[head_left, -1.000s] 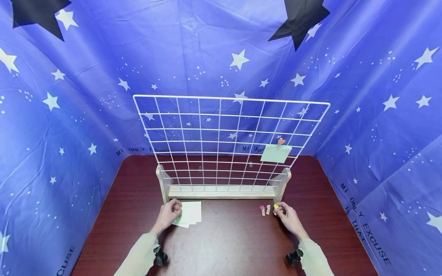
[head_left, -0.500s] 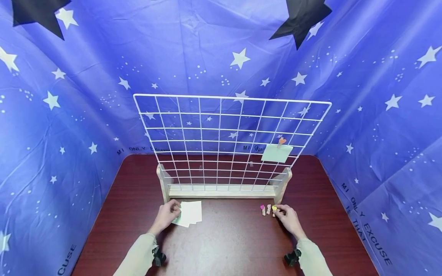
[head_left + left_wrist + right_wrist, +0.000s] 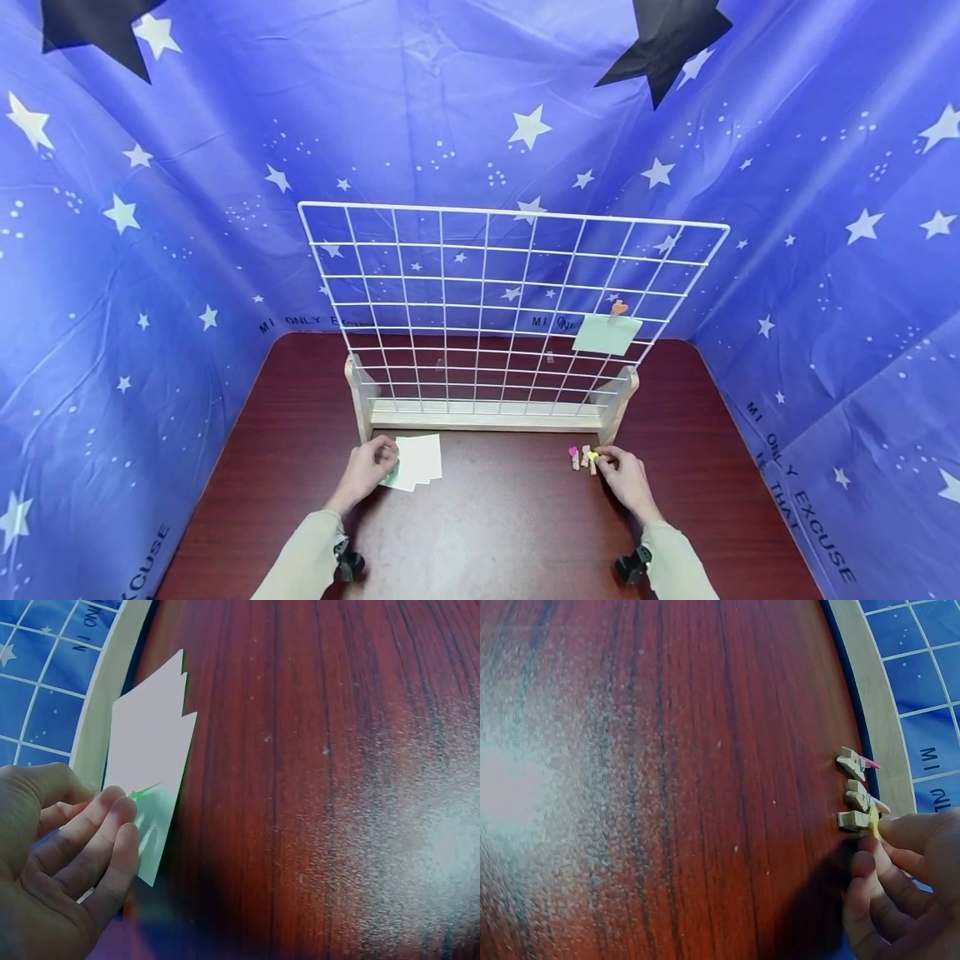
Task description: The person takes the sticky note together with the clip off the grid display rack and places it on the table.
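Observation:
My right hand (image 3: pixel 628 482) pinches a small wooden clothespin with a yellow heart (image 3: pixel 593 457) between thumb and fingertips, low at the tabletop. Close on its left are a clothespin with a pink heart (image 3: pixel 573 452) and one with a pale heart (image 3: pixel 586 452). In the right wrist view the yellow-heart clothespin (image 3: pixel 853 820) lies alongside the pale one (image 3: pixel 857 795). My left hand (image 3: pixel 365 469), fingers loosely curled, hovers over the left edge of several pale paper sheets (image 3: pixel 420 458), fanned in a stack. In the left wrist view its shadow falls on the papers (image 3: pixel 146 750); no sheet shows between the fingers.
A white wire grid (image 3: pixel 465 304) stands in a wooden base (image 3: pixel 480 414) behind both hands. An orange-heart clothespin (image 3: pixel 618 309) clips a pale green sheet (image 3: pixel 606 334) to its right side. Blue star-print curtains (image 3: pixel 420 108) surround the dark red table (image 3: pixel 480 517).
My right hand has shifted slightly left, bringing the yellow-heart clothespin closer to the other two. The left hand stays by the papers. The head view has shifted a little.

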`<state>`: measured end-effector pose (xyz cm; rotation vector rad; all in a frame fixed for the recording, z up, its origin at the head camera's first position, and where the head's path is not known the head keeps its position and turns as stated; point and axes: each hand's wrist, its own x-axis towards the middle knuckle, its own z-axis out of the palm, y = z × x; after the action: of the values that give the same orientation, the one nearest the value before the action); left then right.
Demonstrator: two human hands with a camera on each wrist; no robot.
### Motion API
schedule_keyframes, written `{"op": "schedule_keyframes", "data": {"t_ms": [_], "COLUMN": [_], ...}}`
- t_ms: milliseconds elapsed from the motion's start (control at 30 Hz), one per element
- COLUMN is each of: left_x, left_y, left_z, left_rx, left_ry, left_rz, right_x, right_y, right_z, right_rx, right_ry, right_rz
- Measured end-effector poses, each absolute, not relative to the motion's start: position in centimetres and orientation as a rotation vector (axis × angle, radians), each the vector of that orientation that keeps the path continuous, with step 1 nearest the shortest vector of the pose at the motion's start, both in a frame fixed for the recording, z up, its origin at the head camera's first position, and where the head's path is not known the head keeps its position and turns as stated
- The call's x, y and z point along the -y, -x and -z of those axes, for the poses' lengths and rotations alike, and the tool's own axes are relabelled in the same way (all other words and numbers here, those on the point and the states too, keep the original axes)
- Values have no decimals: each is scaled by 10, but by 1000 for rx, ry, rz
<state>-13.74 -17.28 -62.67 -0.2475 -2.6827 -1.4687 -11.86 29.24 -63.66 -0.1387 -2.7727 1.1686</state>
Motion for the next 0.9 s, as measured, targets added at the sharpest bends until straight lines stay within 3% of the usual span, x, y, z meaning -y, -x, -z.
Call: {"op": "schedule_keyframes", "data": {"t_ms": [467,900], "left_x": [166,131], "left_y": [136,164], "left_z": [623,594], "left_rx": [2668,2625], "left_ry": [193,287], "left_rz": [1556,1677], "right_x": [-298,-293], "right_y": [120,131], "right_z": [615,569], "right_rx": [2610,2429], "right_ry": [94,59], "right_rz": [-1246,-1298]}}
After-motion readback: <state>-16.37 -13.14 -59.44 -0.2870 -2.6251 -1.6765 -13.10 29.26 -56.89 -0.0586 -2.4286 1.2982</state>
